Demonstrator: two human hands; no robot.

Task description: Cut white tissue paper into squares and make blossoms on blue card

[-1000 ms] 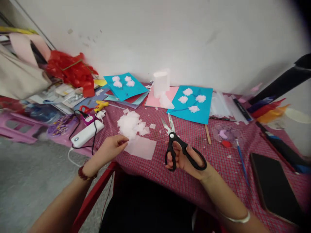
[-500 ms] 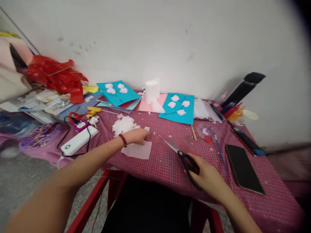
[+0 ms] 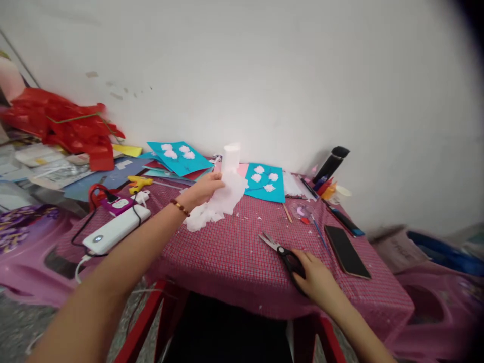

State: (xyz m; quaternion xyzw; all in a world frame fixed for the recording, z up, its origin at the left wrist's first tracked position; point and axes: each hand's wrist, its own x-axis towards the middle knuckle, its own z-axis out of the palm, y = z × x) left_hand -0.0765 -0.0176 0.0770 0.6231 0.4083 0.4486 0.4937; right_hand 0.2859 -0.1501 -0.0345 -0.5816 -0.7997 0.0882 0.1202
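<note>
My left hand (image 3: 206,189), wearing a beaded bracelet, pinches a thin white tissue sheet (image 3: 231,194) lifted above the table. Beneath it lies a pile of torn or cut white tissue pieces (image 3: 204,216), partly covered by the sheet. Behind the sheet stands a white roll (image 3: 231,157), its lower part hidden. My right hand (image 3: 312,272) is closed round the black handles of a pair of scissors (image 3: 278,248), whose slightly parted blades point away to the left over the checkered cloth.
Two blue cards with white blossoms, one left (image 3: 189,164) and one right (image 3: 278,174), lie at the back. A white power bank (image 3: 117,229) with black cable and a yellow glue gun (image 3: 139,183) are left. A black phone (image 3: 346,252) and a paintbrush (image 3: 320,232) are right.
My left hand has picked up the tissue sheet from the table and raised it toward the roll. The scissors stay in my right hand, with the blades a little more apart. The view has shifted.
</note>
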